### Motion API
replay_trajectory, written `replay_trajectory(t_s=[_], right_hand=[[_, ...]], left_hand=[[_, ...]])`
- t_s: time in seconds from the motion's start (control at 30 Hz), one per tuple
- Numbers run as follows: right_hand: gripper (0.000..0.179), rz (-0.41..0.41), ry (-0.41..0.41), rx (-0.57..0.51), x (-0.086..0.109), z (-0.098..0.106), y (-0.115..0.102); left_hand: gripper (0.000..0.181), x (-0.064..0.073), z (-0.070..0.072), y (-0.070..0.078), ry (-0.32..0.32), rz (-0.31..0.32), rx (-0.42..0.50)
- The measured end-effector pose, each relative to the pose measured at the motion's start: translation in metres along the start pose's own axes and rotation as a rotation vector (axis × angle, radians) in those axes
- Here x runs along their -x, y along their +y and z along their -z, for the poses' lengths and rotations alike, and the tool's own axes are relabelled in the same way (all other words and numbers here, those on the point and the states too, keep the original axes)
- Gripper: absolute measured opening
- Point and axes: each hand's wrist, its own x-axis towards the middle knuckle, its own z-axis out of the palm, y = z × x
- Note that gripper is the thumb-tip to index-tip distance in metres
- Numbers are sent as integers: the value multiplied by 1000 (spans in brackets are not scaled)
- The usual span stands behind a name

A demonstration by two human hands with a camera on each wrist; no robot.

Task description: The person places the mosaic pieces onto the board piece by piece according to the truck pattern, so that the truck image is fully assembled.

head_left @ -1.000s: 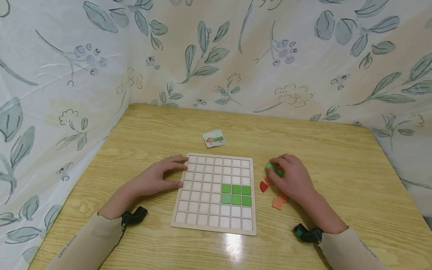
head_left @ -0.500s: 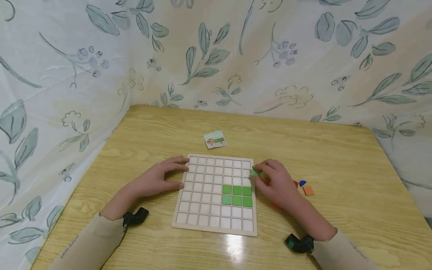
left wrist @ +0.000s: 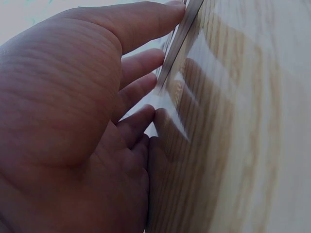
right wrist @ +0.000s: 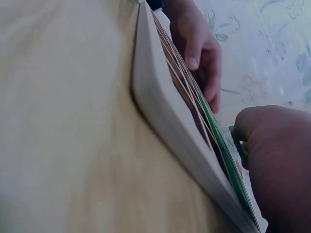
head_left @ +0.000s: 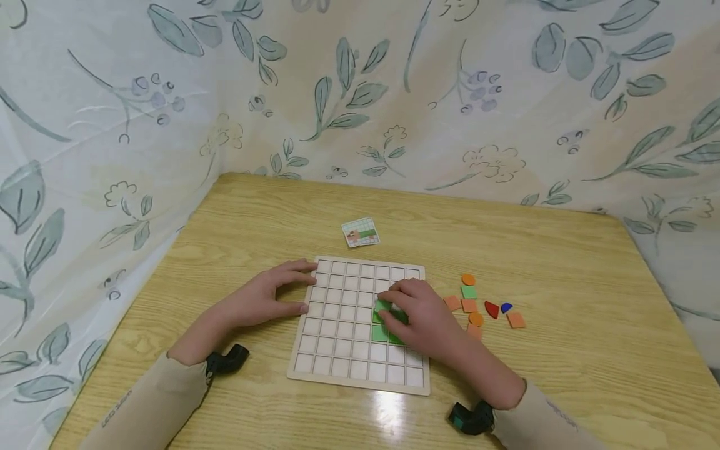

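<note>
A pale wooden grid board (head_left: pixel 360 384) lies on the table, with several green square tiles (head_left: pixel 379 333) set in its right part. Over those cells my right hand (head_left: pixel 423 315) pinches a green square tile (head_left: pixel 382 305) between thumb and fingers, partly hiding the row beneath. The right wrist view shows the held tile's edge (right wrist: pixel 238 145) just above the board surface. My left hand (head_left: pixel 261 294) rests along the board's left side, its fingertips and thumb touching the rim. In the left wrist view those fingers (left wrist: pixel 141 63) are extended against the wooden edge.
Right of the board lie loose pieces: orange squares (head_left: pixel 515 320), orange rounds (head_left: pixel 469 279), a light green square (head_left: pixel 469 292), a red piece (head_left: pixel 492 310) and a blue half-round (head_left: pixel 507 308). A picture card (head_left: pixel 361 232) lies behind the board. Floral cloth (head_left: pixel 360 94) hangs beyond the table (head_left: pixel 270 206).
My right hand has moved left from the loose pieces to above the board, carrying green. The loose pieces it covered now show. My left hand has stayed at the board's left side.
</note>
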Motion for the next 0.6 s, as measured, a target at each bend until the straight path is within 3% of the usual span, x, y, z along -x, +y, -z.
replay_trajectory(t_s=[0.3,0.6], right_hand=[[20,60,-45,-3,-14,-13,-12],[21,57,-71,-9,-15,-18,-16]], left_hand=[[53,-3,0,0,-6,11,11],[53,0,0,-1,-9,16,17]])
